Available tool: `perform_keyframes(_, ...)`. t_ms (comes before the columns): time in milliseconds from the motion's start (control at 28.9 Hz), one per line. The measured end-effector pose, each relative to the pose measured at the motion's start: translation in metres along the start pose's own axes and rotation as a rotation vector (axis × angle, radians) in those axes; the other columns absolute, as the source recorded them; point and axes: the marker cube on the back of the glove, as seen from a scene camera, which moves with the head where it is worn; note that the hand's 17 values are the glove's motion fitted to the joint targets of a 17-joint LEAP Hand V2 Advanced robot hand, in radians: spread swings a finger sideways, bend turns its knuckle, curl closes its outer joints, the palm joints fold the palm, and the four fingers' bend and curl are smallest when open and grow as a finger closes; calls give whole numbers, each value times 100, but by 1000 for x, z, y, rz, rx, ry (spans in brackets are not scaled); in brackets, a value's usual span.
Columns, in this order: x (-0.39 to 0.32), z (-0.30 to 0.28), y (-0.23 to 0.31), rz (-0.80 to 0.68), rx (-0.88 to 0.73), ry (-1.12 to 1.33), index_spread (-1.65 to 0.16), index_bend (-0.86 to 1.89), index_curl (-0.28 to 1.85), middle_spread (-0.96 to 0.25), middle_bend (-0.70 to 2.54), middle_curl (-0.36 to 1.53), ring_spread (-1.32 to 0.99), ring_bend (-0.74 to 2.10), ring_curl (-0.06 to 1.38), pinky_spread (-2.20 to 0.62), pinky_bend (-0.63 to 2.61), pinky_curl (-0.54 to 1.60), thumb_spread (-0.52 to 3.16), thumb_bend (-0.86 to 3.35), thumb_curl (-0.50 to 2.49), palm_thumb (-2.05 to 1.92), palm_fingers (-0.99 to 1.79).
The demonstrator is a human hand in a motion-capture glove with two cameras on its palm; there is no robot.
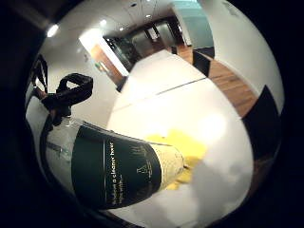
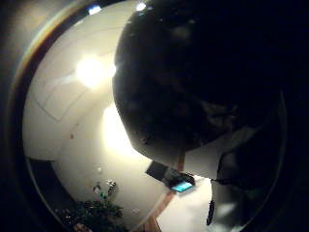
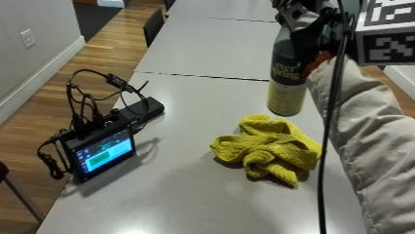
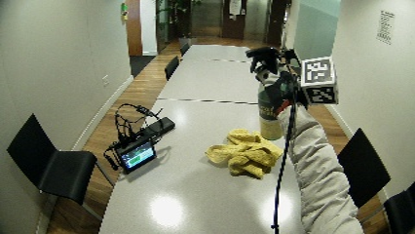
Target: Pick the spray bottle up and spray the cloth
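Already we have the spray bottle [image 3: 286,68] lifted above the table [image 3: 195,195], our right hand [image 4: 280,90] curled round its neck, just over the yellow cloth [image 3: 269,148]. It looks rigid and smooth, possibly slippery; we'd grip at the neck, under the trigger.

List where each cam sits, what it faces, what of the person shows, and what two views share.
Little-finger palm view: on the palm, facing the bottle, cloth and table; glove straps at the edge.
Thumb palm view: on the palm, facing ceiling and room; a dark mass blocks much.
Outside view: beside the table, facing cloth, bottle, monitor; sleeve.
Wide outside view: higher, down the room; right hand on bottle.
Both outside views share cloth and monitor.
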Motion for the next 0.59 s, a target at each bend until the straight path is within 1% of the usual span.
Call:
perform_keyframes(104, -9, 21, 1, 54, 60, -190, -26, 25, 56, -16, 56, 49, -20, 48, 45, -30, 43, 38, 29, -3, 75, 95, 133)
perform_keyframes(242, 5, 76, 21, 168, 43, -361, -26, 25, 56, -15, 56, 49, -20, 46, 45, -29, 42, 38, 30, -3, 75, 96, 131)
perform_keyframes(415, 43, 115, 54, 231, -8, -341, -26, 24, 57, -15, 55, 49, -20, 45, 45, -28, 42, 38, 31, -3, 76, 97, 130)
perform_keyframes(484, 50, 121, 62, 222, -19, -318, -26, 25, 57, -14, 55, 49, -20, 44, 45, -28, 42, 38, 31, -3, 76, 98, 129)
perform_keyframes(588, 43, 129, 65, 179, -47, -300, -26, 25, 58, -14, 54, 49, -19, 43, 45, -27, 40, 38, 32, -2, 76, 100, 126)
